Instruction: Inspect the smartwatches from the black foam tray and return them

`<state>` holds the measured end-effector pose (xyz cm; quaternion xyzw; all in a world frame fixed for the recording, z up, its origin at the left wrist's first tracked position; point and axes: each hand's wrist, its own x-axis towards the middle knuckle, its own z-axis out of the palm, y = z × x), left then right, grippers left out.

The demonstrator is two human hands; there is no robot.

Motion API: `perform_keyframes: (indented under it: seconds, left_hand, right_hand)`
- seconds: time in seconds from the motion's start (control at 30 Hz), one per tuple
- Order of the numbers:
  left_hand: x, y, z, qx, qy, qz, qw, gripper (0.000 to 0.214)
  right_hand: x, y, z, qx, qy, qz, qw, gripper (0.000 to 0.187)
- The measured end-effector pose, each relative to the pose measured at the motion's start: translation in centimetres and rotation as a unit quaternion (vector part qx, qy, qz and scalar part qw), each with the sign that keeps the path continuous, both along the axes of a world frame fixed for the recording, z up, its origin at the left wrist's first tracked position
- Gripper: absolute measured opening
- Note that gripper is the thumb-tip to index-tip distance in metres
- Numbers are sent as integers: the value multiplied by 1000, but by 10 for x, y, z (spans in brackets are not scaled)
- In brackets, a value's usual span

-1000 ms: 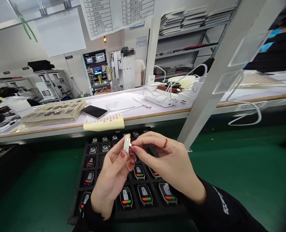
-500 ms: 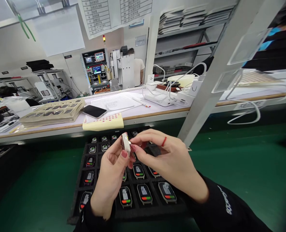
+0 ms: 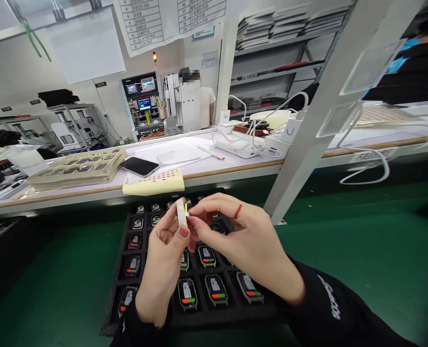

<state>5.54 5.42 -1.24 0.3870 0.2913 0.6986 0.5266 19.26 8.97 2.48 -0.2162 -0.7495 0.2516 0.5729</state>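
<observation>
Head view: over the black watch tray (image 3: 217, 317), the left hand (image 3: 165, 262), its grip closed, clasps a pale smartwatch case (image 3: 181, 214); the right hand (image 3: 241, 236) pinches beside it, any hold unclear. Likely light, rigid, scratchable; grasp by its edges.

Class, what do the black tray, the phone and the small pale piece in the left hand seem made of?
Black tray: probably foam, from its dull, matte walls.
Phone: likely glass-fronted, glossy and dark, with a paler, perhaps metal, rim.
Small pale piece: smooth, even surface; plastic or coated metal, unclear which.
</observation>
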Motion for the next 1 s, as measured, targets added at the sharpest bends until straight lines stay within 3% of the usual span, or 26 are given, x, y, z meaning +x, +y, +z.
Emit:
perform_keyframes:
  seconds: [0.17,0.43,0.67,1.0]
  left_hand:
    - [0,-3,-2,-4,11,-19,1000,53]
    - [-1,-2,-1,-3,9,-44,999,57]
    - [-5,-1,-3,16,20,-73,997,47]
    - [-2,0,-6,34,57,40,997,42]
  right_hand:
    - [4,-2,6,-12,-30,-2,999,10]
    - [15,3,23,-52,-89,66,992,12]
    - [15,4,27,-31,-107,73,991,13]
    - [5,0,13,-53,-59,40,996,10]
